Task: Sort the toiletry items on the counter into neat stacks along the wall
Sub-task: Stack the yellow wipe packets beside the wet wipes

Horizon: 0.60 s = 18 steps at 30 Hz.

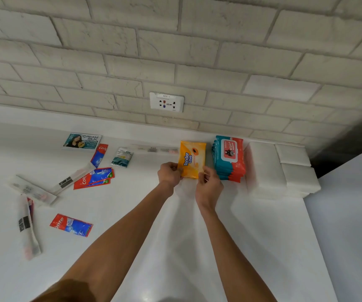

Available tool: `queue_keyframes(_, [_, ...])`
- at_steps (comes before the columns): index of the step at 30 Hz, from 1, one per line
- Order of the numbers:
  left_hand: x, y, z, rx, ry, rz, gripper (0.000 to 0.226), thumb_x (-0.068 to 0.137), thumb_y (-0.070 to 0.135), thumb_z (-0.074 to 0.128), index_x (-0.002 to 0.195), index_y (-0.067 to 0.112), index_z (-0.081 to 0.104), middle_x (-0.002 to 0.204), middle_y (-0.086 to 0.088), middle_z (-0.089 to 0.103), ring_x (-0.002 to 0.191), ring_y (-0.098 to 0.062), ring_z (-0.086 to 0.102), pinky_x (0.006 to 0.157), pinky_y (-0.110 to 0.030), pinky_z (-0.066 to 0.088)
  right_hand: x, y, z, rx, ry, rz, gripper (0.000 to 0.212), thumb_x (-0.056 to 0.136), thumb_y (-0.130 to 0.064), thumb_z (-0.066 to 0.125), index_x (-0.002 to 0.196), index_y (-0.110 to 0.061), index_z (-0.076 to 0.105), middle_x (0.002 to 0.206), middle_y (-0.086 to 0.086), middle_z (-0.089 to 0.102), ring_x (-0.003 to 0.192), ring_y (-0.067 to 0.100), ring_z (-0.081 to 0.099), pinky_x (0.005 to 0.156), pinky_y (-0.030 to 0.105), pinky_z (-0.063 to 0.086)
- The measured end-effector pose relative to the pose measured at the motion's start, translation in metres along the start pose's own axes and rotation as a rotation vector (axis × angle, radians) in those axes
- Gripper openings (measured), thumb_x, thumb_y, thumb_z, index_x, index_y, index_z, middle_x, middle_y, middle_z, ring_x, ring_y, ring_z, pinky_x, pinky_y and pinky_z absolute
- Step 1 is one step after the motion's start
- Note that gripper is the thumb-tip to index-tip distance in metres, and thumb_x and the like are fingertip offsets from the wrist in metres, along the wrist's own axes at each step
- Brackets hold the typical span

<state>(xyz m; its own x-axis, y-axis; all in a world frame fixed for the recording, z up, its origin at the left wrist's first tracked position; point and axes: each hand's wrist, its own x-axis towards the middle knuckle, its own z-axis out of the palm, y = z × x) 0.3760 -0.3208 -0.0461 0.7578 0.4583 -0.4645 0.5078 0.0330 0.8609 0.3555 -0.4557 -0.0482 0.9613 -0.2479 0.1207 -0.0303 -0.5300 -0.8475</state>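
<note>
Orange plastic is being dealt with: the orange pack (192, 159) is gripped at its near corners, its left edge pinched by the left hand (169, 174) and its right edge by the right hand (208, 184), with fingers curled round the wrapper. The pack is held low over the counter (175, 247), close to the wall (175, 51) and just beside the stack of wipes (230, 159) (whether it rests on the surface cannot be told).

The step in hand is judged to be the squaring of this pack into line with the wipes and the white tissue packs (280, 168) already ranged along the wall. Once it is set down and let go, a reach to the left would be called for, where the toothpaste sachets (95, 178), the wrapped toothbrushes (28, 227) and the conditioner sachet (82, 141) lie loose and unsorted.

Room is tight on the right: the pack is hemmed in by the wipes, and the counter ends just past the tissue packs. Open surface is left between the pack and a small teal sachet (122, 157), so further stacks could be built leftward along the wall.
</note>
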Motion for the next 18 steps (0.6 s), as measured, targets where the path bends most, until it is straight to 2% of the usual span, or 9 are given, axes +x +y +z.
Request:
queue_keyframes(4, [0.003, 0.004, 0.007, 0.102, 0.001, 0.016, 0.02, 0.092, 0.004, 0.061, 0.105, 0.013, 0.074, 0.099, -0.009, 0.074, 0.088, -0.028, 0.073, 0.077, -0.034, 0.063, 0.007, 0.005, -0.002, -0.096, -0.041, -0.035, 0.018, 0.101, -0.008, 0.067, 0.116, -0.014, 0.075, 0.113, 0.004, 0.073, 0.108, 0.018, 0.069, 0.081, 0.007, 0.041])
queue_keyframes(6, [0.005, 0.005, 0.01, 0.16, -0.012, 0.042, 0.027, 0.092, 0.002, 0.058, 0.111, 0.011, 0.075, 0.101, -0.009, 0.074, 0.09, -0.027, 0.072, 0.075, -0.031, 0.061, 0.011, 0.009, -0.002, -0.119, -0.074, -0.053, 0.02, 0.102, -0.009, 0.064, 0.119, -0.013, 0.074, 0.118, 0.004, 0.072, 0.114, 0.019, 0.066, 0.086, 0.012, 0.045])
queue_keyframes(9, [0.007, 0.004, 0.012, 0.241, -0.023, 0.091, 0.029, 0.094, 0.004, 0.061, 0.119, 0.011, 0.075, 0.109, -0.01, 0.074, 0.096, -0.027, 0.07, 0.086, -0.032, 0.059, 0.016, 0.017, 0.0, -0.191, -0.118, -0.086, 0.026, 0.105, -0.011, 0.06, 0.129, -0.012, 0.069, 0.132, 0.006, 0.067, 0.129, 0.021, 0.059, 0.1, 0.022, 0.049])
queue_keyframes(11, [0.008, 0.002, 0.013, 0.294, -0.02, 0.135, 0.028, 0.096, 0.005, 0.062, 0.121, 0.01, 0.074, 0.112, -0.011, 0.074, 0.099, -0.027, 0.07, 0.091, -0.033, 0.058, 0.017, 0.018, -0.001, -0.195, -0.142, -0.073, 0.03, 0.108, -0.011, 0.055, 0.137, -0.01, 0.063, 0.14, 0.004, 0.06, 0.136, 0.013, 0.05, 0.097, 0.003, 0.04])
queue_keyframes(13, [0.009, 0.001, 0.013, 0.339, -0.017, 0.176, 0.029, 0.096, 0.003, 0.061, 0.122, 0.009, 0.074, 0.112, -0.012, 0.074, 0.101, -0.029, 0.07, 0.095, -0.036, 0.057, 0.017, 0.021, -0.002, -0.205, -0.181, -0.065, 0.034, 0.11, -0.011, 0.049, 0.143, -0.008, 0.057, 0.143, 0.002, 0.055, 0.136, 0.008, 0.043, 0.082, -0.012, 0.03])
queue_keyframes(14, [0.009, 0.0, 0.013, 0.369, -0.018, 0.199, 0.03, 0.096, 0.003, 0.062, 0.122, 0.008, 0.073, 0.113, -0.013, 0.074, 0.103, -0.029, 0.07, 0.096, -0.037, 0.057, 0.017, 0.024, -0.002, -0.209, -0.19, -0.068, 0.035, 0.111, -0.01, 0.047, 0.144, -0.007, 0.056, 0.144, 0.002, 0.055, 0.136, 0.009, 0.046, 0.082, -0.013, 0.029])
queue_keyframes(16, [0.01, -0.002, 0.011, 0.428, -0.029, 0.235, 0.032, 0.095, 0.002, 0.062, 0.126, 0.007, 0.071, 0.115, -0.014, 0.074, 0.105, -0.028, 0.069, 0.099, -0.038, 0.056, 0.015, 0.029, -0.001, -0.23, -0.218, -0.064, 0.038, 0.11, -0.012, 0.045, 0.147, -0.008, 0.054, 0.146, 0.003, 0.055, 0.134, 0.011, 0.049, 0.09, -0.006, 0.036])
queue_keyframes(17, [0.01, -0.003, 0.01, 0.451, -0.038, 0.25, 0.033, 0.095, 0.002, 0.062, 0.127, 0.006, 0.07, 0.116, -0.013, 0.074, 0.106, -0.028, 0.069, 0.099, -0.037, 0.056, 0.015, 0.033, 0.001, -0.291, -0.218, -0.1, 0.039, 0.11, -0.013, 0.047, 0.148, -0.009, 0.052, 0.15, 0.004, 0.053, 0.137, 0.012, 0.049, 0.1, 0.002, 0.041])
queue_keyframes(18, [0.009, -0.003, 0.01, 0.471, -0.047, 0.27, 0.034, 0.095, 0.001, 0.061, 0.128, 0.006, 0.069, 0.116, -0.013, 0.073, 0.105, -0.027, 0.069, 0.099, -0.036, 0.055, 0.014, 0.035, 0.003, -0.346, -0.226, -0.143, 0.041, 0.11, -0.013, 0.049, 0.151, -0.01, 0.049, 0.153, 0.006, 0.05, 0.142, 0.015, 0.046, 0.11, 0.016, 0.045])
